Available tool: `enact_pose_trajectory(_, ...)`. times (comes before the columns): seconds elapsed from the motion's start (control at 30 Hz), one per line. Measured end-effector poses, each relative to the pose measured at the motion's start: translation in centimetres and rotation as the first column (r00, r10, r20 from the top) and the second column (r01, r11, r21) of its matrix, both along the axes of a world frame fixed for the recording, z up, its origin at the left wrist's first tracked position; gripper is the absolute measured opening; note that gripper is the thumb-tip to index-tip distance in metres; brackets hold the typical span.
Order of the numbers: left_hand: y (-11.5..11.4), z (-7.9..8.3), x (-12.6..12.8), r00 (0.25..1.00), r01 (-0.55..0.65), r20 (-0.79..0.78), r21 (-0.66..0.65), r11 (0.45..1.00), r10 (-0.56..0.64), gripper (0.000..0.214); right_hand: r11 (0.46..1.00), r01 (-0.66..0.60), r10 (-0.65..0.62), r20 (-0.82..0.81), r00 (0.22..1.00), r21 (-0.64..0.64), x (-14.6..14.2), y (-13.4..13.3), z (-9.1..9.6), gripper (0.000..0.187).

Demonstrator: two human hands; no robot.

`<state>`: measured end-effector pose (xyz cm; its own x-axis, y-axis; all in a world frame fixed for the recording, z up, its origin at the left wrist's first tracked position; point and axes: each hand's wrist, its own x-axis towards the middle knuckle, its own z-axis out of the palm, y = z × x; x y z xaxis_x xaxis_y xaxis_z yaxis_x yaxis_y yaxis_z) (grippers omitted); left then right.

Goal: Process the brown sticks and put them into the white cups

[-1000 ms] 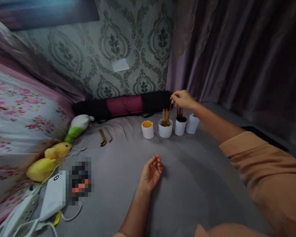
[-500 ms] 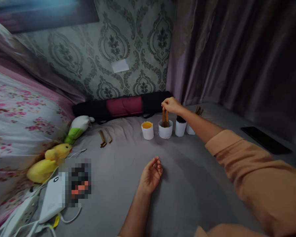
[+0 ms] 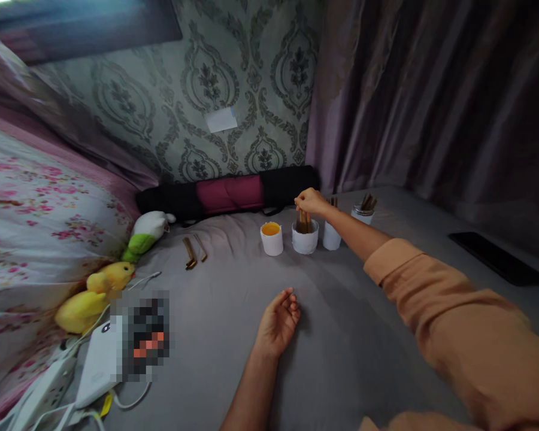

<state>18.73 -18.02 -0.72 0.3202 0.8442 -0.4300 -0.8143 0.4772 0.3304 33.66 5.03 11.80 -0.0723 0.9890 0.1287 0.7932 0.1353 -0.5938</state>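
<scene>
Several white cups stand in a row on the grey bed sheet (image 3: 215,335). The leftmost cup (image 3: 272,239) has an orange rim. My right hand (image 3: 311,202) is pinched on brown sticks (image 3: 303,222) that stand in the second cup (image 3: 305,238). Two more cups with dark sticks, a third cup (image 3: 331,234) and a fourth cup (image 3: 362,212), stand to the right, partly behind my forearm. My left hand (image 3: 278,320) rests palm up on the sheet, fingers loosely curled, holding nothing. A few loose brown sticks (image 3: 193,251) lie on the sheet to the left.
A black and maroon bolster (image 3: 227,194) lies along the patterned wall. Yellow (image 3: 90,296) and green-white plush toys (image 3: 146,233) sit at the left by a floral quilt (image 3: 31,221). A white charger and cables (image 3: 90,371) lie front left. A dark phone (image 3: 498,257) lies at the right.
My right hand has come down from above the cups and moved left onto the sticks in the second cup. The left hand has stayed in place.
</scene>
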Motion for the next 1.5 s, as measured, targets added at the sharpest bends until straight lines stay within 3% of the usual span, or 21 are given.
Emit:
enact_pose_trajectory(0.43,0.15,-0.38,-0.06,1.000,-0.001,0.006,0.006,1.000,0.001,0.011,1.000,0.025,-0.025,0.044,0.999,0.013,0.46,0.78,-0.27,0.024)
enact_pose_trajectory(0.67,0.14,-0.35,-0.08,1.000,0.001,-0.011,-0.003,1.000,-0.001,0.011,0.996,-0.030,0.020,0.104,0.994,0.088,0.51,0.37,-0.07,0.024)
enact_pose_trajectory(1.07,0.16,-0.38,-0.11,1.000,0.003,0.014,0.015,1.000,-0.003,0.011,0.986,0.004,-0.029,0.150,0.988,0.166,0.76,0.23,-0.39,0.027)
enact_pose_trajectory(1.5,0.11,-0.17,-0.14,1.000,-0.004,0.019,0.009,1.000,0.004,0.011,0.986,0.000,-0.025,0.148,0.989,0.165,0.76,0.34,-0.51,0.026)
